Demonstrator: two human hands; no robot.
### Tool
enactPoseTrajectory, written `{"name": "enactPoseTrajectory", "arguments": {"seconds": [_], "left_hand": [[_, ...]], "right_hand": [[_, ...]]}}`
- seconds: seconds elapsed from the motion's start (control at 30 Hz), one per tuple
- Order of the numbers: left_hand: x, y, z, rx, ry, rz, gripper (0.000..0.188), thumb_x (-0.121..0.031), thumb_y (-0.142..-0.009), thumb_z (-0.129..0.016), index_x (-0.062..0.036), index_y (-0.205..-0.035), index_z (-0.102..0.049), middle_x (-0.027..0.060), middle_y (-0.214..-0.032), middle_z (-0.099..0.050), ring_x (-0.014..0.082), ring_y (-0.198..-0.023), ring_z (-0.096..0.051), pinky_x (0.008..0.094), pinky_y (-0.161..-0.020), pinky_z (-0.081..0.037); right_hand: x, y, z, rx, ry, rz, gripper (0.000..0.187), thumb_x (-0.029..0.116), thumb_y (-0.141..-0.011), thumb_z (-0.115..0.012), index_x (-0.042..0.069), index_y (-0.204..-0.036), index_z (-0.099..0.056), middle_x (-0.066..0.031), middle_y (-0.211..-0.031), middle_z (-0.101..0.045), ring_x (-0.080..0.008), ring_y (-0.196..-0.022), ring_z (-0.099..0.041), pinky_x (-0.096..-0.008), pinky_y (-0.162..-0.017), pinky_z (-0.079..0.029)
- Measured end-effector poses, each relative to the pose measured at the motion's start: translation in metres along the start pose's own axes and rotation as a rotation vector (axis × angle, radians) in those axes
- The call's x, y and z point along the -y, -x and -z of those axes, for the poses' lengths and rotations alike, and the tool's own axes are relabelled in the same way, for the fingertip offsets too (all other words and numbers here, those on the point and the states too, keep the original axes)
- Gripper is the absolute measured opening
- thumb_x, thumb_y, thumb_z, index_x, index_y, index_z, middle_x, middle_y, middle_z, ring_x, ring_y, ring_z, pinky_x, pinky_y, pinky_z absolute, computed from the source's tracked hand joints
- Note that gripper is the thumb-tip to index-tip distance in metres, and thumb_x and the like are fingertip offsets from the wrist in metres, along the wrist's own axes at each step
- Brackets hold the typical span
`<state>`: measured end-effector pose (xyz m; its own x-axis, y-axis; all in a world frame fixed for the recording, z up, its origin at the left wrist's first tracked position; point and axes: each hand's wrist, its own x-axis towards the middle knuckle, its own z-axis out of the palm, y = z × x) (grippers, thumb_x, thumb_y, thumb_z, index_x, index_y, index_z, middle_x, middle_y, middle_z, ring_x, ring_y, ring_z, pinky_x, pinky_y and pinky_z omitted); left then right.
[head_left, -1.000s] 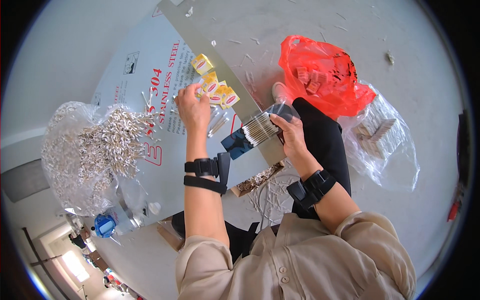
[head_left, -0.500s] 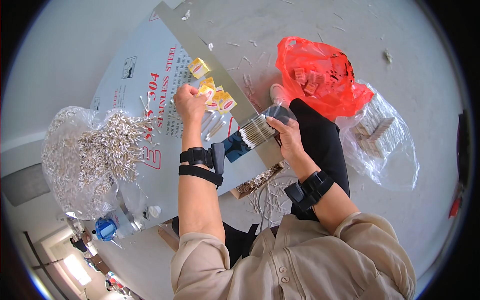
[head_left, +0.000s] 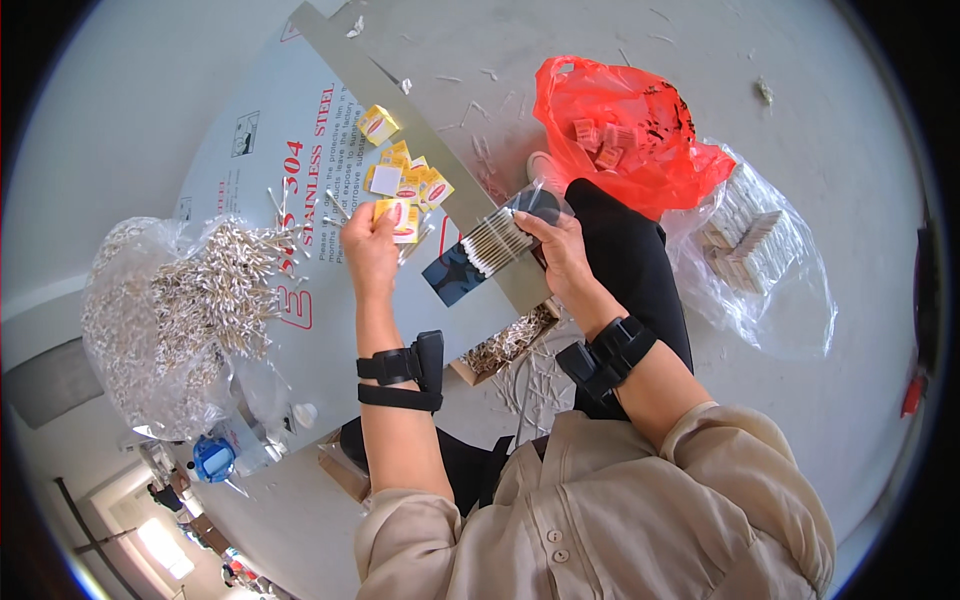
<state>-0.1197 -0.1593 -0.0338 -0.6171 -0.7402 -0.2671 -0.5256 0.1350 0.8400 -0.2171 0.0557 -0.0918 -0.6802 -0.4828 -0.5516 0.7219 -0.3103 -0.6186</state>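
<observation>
The left hand (head_left: 368,248) pinches a yellow label (head_left: 398,220) on the steel sheet (head_left: 250,150), beside more labels (head_left: 405,180). The right hand (head_left: 562,255) grips a swab bundle (head_left: 495,240) at the sheet's edge. A swab heap (head_left: 190,300) crowds the left; bare sheet lies beyond.

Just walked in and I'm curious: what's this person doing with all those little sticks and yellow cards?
A seated person works over a steel sheet. The right hand holds a clear packet with a row of cotton swabs in it. The left hand holds a yellow card, beside more yellow cards. A swab pile lies on plastic to the left; a red bag and a clear bag sit to the right.
</observation>
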Motion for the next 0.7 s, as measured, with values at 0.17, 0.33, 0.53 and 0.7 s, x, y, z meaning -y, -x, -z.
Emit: {"name": "enactPoseTrajectory", "arguments": {"seconds": [0.17, 0.33, 0.53, 0.7], "left_hand": [[0.024, -0.02, 0.034, -0.238, -0.423, -0.38, 0.018, -0.004, -0.088, -0.06, -0.0004, -0.103, -0.069, 0.0085, -0.087, -0.065, 0.0246, -0.072, -0.061, 0.0342, -0.073, -0.051], [0.004, -0.025, 0.036, -0.538, -0.877, -0.876, 0.025, -0.002, -0.087, -0.058, -0.0033, -0.109, -0.069, 0.01, -0.087, -0.066, 0.0253, -0.075, -0.062, 0.0343, -0.074, -0.052], [-0.032, 0.017, 0.007, -0.026, -0.066, -0.107, 0.015, 0.0, -0.086, -0.059, 0.0029, -0.096, -0.069, 0.0009, -0.071, -0.064, 0.0092, -0.055, -0.053, 0.0227, -0.056, -0.047], [-0.021, 0.039, -0.024, 0.485, -0.149, -0.123, 0.007, -0.003, -0.082, -0.065, 0.0034, -0.083, -0.065, 0.0052, -0.068, -0.065, 0.0088, -0.061, -0.056, 0.0261, -0.058, -0.046]], "right_hand": [[0.001, 0.001, -0.001, 0.01, -0.01, -0.033, 0.009, 0.008, -0.081, -0.073, 0.004, -0.087, -0.068, -0.0005, -0.081, -0.067, -0.01, -0.071, -0.06, -0.0259, -0.068, -0.047], [0.0, 0.0, 0.002, 0.004, -0.016, -0.021, 0.01, 0.008, -0.08, -0.073, 0.004, -0.088, -0.068, -0.0006, -0.081, -0.067, -0.0104, -0.071, -0.061, -0.0263, -0.069, -0.048], [0.003, 0.002, 0.0, -0.028, -0.003, -0.026, 0.01, 0.007, -0.08, -0.073, 0.004, -0.088, -0.068, -0.0003, -0.08, -0.066, -0.0098, -0.071, -0.06, -0.0252, -0.068, -0.047], [-0.001, -0.001, -0.002, 0.009, 0.004, -0.008, 0.009, 0.007, -0.08, -0.073, 0.004, -0.087, -0.069, -0.0002, -0.08, -0.067, -0.0094, -0.07, -0.06, -0.0244, -0.067, -0.046]]}}
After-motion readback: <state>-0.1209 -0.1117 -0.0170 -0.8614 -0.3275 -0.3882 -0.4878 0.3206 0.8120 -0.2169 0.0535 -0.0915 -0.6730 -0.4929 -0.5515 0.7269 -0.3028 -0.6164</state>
